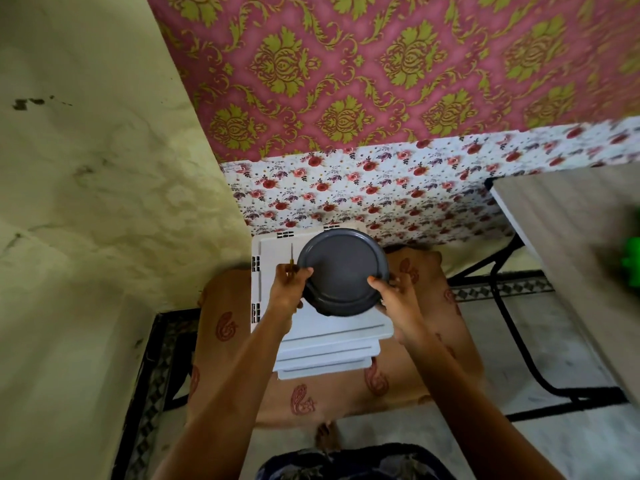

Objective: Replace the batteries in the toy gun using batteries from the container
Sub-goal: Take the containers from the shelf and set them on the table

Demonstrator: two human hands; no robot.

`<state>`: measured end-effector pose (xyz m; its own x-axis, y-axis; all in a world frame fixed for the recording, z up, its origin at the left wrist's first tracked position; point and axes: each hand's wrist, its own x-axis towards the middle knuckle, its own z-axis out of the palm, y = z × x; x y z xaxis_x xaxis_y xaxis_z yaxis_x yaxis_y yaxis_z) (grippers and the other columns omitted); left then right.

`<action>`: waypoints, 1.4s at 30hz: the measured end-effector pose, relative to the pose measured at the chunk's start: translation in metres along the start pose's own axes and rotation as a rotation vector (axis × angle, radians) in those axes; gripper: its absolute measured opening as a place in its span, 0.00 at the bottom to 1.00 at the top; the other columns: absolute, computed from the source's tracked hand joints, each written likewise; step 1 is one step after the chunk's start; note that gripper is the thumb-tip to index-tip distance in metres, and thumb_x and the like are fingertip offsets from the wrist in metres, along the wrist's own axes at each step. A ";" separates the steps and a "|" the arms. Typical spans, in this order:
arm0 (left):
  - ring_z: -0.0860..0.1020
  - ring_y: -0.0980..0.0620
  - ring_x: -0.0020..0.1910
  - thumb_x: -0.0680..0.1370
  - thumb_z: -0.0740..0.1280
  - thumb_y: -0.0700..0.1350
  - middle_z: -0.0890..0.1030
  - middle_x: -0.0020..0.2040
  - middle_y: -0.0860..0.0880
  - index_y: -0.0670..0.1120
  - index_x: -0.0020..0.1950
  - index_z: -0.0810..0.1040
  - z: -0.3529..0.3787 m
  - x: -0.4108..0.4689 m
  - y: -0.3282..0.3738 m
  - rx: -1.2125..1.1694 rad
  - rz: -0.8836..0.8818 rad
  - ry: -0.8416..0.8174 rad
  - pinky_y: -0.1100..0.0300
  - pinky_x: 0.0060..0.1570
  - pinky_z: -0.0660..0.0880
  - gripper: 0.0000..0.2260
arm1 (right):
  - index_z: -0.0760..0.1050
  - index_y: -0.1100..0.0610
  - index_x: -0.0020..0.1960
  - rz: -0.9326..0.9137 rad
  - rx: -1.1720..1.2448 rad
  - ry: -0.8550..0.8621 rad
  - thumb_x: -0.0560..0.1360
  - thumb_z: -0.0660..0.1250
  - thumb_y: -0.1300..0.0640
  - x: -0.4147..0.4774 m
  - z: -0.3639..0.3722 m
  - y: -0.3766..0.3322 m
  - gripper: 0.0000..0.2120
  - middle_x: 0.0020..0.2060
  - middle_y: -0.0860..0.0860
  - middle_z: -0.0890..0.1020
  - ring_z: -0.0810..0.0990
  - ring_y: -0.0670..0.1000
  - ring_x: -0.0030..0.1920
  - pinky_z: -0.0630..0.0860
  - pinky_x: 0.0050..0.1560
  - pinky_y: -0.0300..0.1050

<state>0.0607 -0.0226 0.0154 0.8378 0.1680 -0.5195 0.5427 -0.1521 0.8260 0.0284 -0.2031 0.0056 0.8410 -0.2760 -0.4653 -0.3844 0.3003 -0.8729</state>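
Both grips clamped on grey container (341, 271): left hand (289, 289) at 9 o'clock, also pinching screwdriver (292, 259); right hand (398, 296) at 3. Contents hidden under lid.

At the centre of the frame a round grey lid (341, 270) of smooth, matt plastic is seen. Beneath it lie white plastic drawers (325, 336) with a dull sheen. A pale wood-grain surface is shown by the desk (568, 216) at right. The floor (519, 441) looks like polished stone.
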 end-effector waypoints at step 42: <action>0.73 0.53 0.36 0.75 0.69 0.49 0.75 0.46 0.46 0.43 0.53 0.72 0.482 -0.225 0.030 0.032 0.241 -0.278 0.62 0.30 0.71 0.13 | 0.67 0.54 0.56 -0.177 0.213 0.360 0.75 0.65 0.57 -0.067 -0.505 -0.107 0.12 0.48 0.51 0.76 0.76 0.51 0.50 0.73 0.50 0.46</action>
<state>-0.0822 -0.5346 0.0518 0.9238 -0.1466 -0.3536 0.3253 -0.1865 0.9270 -0.1792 -0.6774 0.0563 0.6860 -0.6288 -0.3662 -0.1285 0.3906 -0.9115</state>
